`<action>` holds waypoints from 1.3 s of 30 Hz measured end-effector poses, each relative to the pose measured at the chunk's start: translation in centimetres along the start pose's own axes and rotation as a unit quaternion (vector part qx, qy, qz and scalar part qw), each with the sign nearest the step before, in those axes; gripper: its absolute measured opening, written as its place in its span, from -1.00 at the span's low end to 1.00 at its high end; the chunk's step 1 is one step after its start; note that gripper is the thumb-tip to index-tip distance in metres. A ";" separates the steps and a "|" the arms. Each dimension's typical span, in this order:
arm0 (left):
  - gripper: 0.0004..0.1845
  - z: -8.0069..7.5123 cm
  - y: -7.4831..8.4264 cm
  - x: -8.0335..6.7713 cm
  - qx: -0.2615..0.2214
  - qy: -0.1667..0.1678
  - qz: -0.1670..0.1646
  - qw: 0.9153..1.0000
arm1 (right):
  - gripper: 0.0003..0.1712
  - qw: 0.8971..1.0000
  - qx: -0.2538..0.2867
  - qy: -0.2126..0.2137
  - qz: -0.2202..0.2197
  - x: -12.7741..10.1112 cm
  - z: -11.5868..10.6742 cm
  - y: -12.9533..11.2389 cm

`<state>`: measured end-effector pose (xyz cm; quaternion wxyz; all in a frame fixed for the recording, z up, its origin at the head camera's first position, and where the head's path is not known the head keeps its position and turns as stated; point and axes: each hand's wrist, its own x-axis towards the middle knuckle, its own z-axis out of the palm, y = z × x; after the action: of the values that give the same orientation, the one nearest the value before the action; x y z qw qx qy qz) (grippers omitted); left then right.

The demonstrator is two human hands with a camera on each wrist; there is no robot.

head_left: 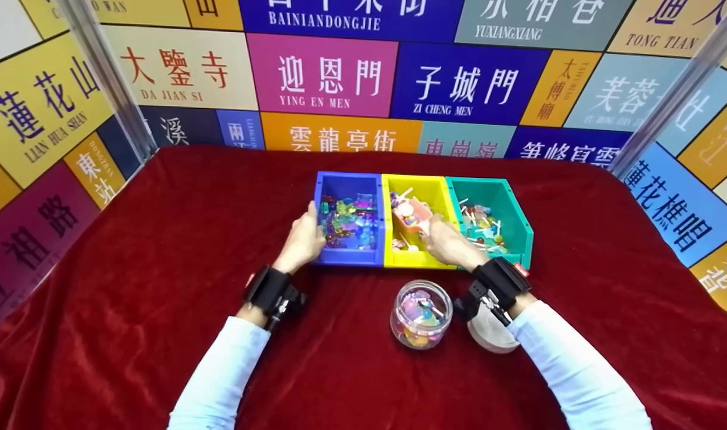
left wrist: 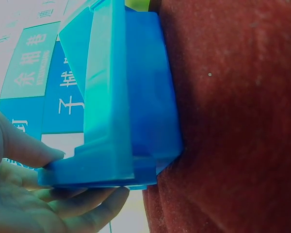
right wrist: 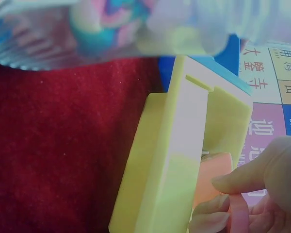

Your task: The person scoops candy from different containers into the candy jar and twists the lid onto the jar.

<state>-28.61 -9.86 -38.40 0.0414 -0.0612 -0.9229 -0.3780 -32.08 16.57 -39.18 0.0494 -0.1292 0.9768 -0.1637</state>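
My left hand point(head_left: 304, 240) grips the left side wall of the blue bin point(head_left: 351, 258); in the left wrist view its thumb lies over the rim of the blue bin point(left wrist: 109, 102), the other fingers beneath. Colourful translucent pieces fill much of that bin. In the middle, my right hand point(head_left: 453, 245) holds a pink scoop point(head_left: 423, 211) inside the yellow bin point(head_left: 414, 260). Small pieces, some like tiny lollipops, lie in the scoop and around it. The right wrist view shows thumb and fingers pinching the handle of the scoop point(right wrist: 240, 213).
A teal bin point(head_left: 521, 233) with small lollipop-like pieces adjoins the yellow one on the right. Nearer me stands an uncovered clear jar point(head_left: 420, 334) with colourful pieces inside. A round translucent lid point(head_left: 493, 335) lies beside it, partly under my right wrist. Red cloth point(head_left: 178, 286) covers the table.
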 end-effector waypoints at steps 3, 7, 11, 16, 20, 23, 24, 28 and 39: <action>-0.37 0.0 0.0 0.0 -0.002 -0.001 -0.003 1.000 | -0.60 1.000 0.012 0.013 -0.008 -2.1 -1.4 -2.0; -0.37 -0.1 0.1 0.0 -0.007 -0.002 -0.007 1.000 | -0.60 0.999 0.020 0.030 -0.018 -3.0 -1.8 -2.5; -0.37 -0.1 0.1 -0.1 -0.007 -0.003 -0.005 1.000 | -0.65 0.998 0.031 0.046 -0.034 -3.3 -1.8 -2.1; -0.37 -0.1 0.0 -0.2 -0.012 0.006 0.003 1.000 | -0.60 0.997 0.049 0.036 -0.037 -4.0 -2.2 -1.8; -0.35 0.0 0.0 -0.3 -0.014 0.015 0.008 1.000 | -0.58 0.996 0.068 0.036 -0.041 -4.7 -3.0 -1.7; -0.32 0.1 0.2 -0.3 -0.022 0.019 0.003 1.000 | -0.64 0.993 0.080 0.063 -0.064 -5.2 -3.3 -1.2; -0.31 0.1 0.3 -0.3 -0.024 0.024 0.001 0.999 | -0.65 0.992 0.086 0.069 -0.069 -5.2 -3.4 -1.0; -0.33 0.3 0.8 -0.7 -0.036 0.077 0.025 0.996 | -0.66 0.986 0.121 0.089 -0.074 -5.6 -3.6 -0.4; -0.54 1.0 3.1 -1.5 -0.094 0.168 0.205 0.960 | -0.70 0.963 0.223 0.115 -0.098 -7.6 -5.0 1.2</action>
<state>-26.71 -7.06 -37.18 0.2669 -0.1880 -0.8305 -0.4514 -25.77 21.20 -34.48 -0.0521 -0.1900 0.8973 -0.3951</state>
